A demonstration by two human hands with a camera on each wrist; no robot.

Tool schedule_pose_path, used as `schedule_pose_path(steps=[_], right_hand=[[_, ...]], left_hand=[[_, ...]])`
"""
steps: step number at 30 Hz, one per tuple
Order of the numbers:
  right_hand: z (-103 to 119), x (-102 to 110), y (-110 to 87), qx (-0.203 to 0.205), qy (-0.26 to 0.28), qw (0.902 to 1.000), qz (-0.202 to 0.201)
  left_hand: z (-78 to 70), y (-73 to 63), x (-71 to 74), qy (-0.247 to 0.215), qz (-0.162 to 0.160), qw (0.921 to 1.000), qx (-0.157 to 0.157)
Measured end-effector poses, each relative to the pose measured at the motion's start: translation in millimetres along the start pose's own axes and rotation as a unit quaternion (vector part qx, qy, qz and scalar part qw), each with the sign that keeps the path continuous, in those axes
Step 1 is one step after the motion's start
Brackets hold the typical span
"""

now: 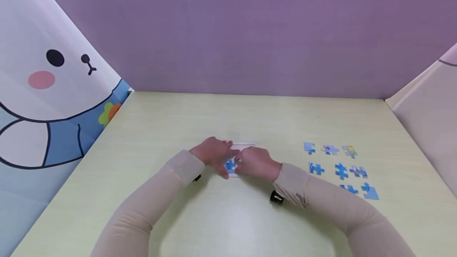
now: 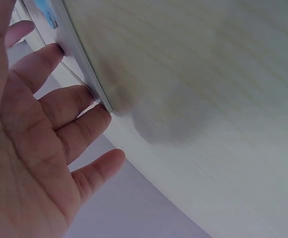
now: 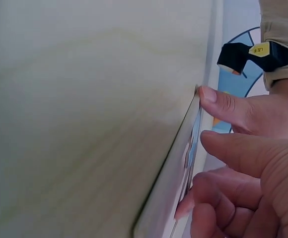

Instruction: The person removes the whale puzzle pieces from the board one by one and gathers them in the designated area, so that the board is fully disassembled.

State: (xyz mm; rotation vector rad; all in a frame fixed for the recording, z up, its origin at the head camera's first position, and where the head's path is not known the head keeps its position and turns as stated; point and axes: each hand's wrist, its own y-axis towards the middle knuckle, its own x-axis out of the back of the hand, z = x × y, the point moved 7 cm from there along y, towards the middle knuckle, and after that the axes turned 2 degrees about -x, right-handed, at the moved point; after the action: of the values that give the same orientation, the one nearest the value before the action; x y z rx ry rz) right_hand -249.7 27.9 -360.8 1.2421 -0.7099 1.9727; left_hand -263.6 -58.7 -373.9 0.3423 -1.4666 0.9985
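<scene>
A shallow white puzzle tray [image 1: 246, 144] lies on the table between the two hands, largely covered by them. Inside it, a blue patterned jigsaw piece [image 1: 230, 165] shows between the fingers. My left hand [image 1: 215, 154] rests at the tray's left side, thumb on the near edge. In the left wrist view its fingers [image 2: 77, 106] are spread and loosely bent, touching the tray's rim. Over the tray's right part is my right hand [image 1: 258, 162], its fingers curled and its thumb [image 3: 233, 146] stretched toward the blue piece. Whether it pinches or only presses a piece is hidden.
Several loose jigsaw pieces [image 1: 341, 171] lie in rough rows on the table's right side, the nearest ones close to the right sleeve [image 1: 321, 185]. Black wrist-worn devices [image 1: 276, 197] hang under the forearms. A purple cloth [image 1: 250, 35] stands behind the table [image 1: 171, 118].
</scene>
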Motion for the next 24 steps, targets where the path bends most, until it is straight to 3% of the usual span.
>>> schedule_pose_path(steps=[11,24], right_hand=[[12.1,-4.6,4.8,0.029,0.014,0.9994,0.008],[7.5,-8.2,7.4,0.025,0.043,0.9987,0.014]], left_hand=[[0.4,-2.5,1.4,-0.023,-0.001,0.9996,0.016],[-0.1,-3.9,3.8,-0.021,-0.013,0.9996,0.015]])
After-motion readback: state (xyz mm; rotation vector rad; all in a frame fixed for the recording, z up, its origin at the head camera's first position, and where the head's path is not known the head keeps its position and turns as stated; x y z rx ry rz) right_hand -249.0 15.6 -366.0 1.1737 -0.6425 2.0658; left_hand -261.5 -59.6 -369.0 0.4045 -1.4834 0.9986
